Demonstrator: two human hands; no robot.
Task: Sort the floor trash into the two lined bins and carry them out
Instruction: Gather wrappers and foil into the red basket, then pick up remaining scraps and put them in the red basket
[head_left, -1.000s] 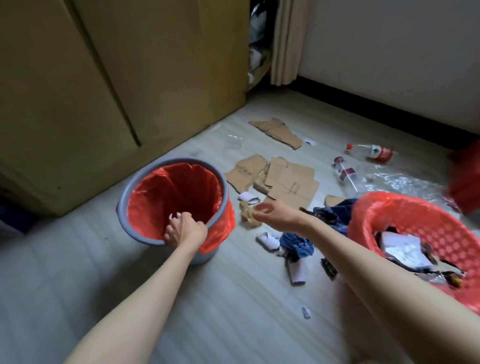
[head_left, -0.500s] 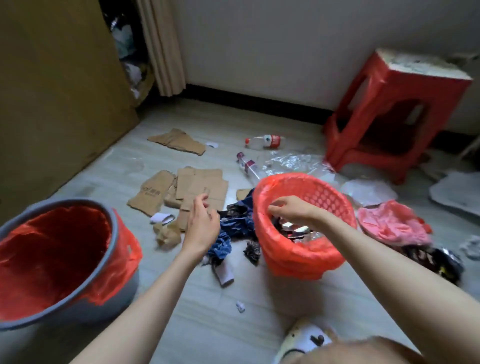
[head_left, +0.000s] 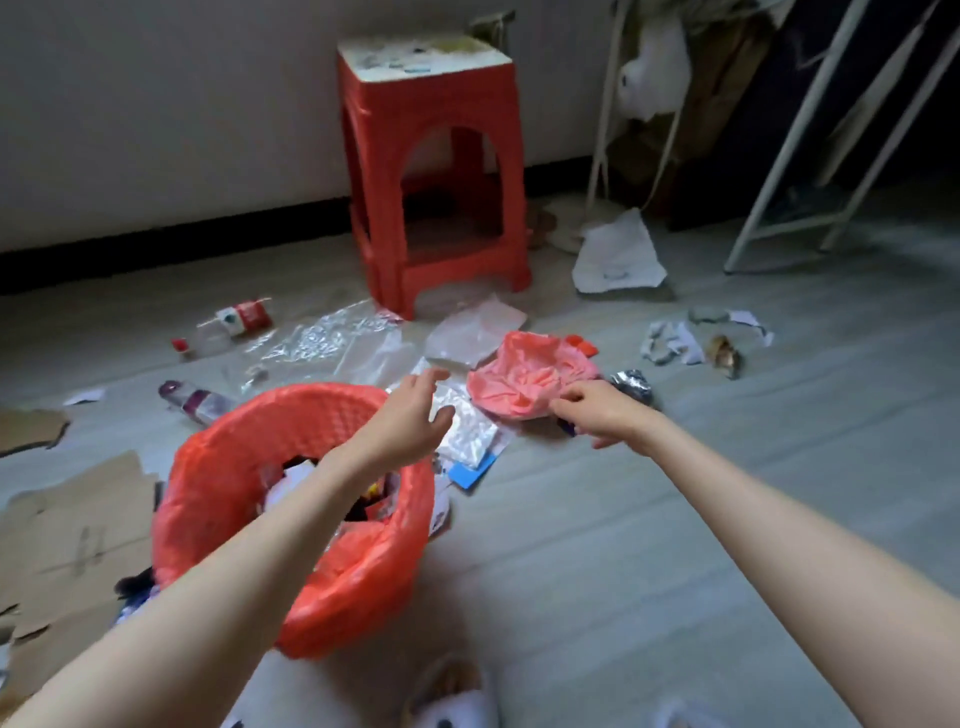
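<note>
Sorting step: right hand (head_left: 597, 415) seemingly pinches pink bag (head_left: 524, 379), left hand (head_left: 410, 415) open, empty; next, lift it into red-lined bin (head_left: 218, 467)

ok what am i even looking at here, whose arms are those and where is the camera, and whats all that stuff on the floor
There is no machine here. The camera is worn on a person's head and looks forward and down, so the two bare arms are that person's own.

The left hand is open, reaching over a clear plastic bag. The right hand pinches the edge of a crumpled pink plastic bag.

Nearest is a bin with a red liner, already holding some trash. On the floor lie flattened cardboard, two plastic bottles, clear plastic sheets and torn paper scraps. A red plastic stool stands by the wall.
</note>
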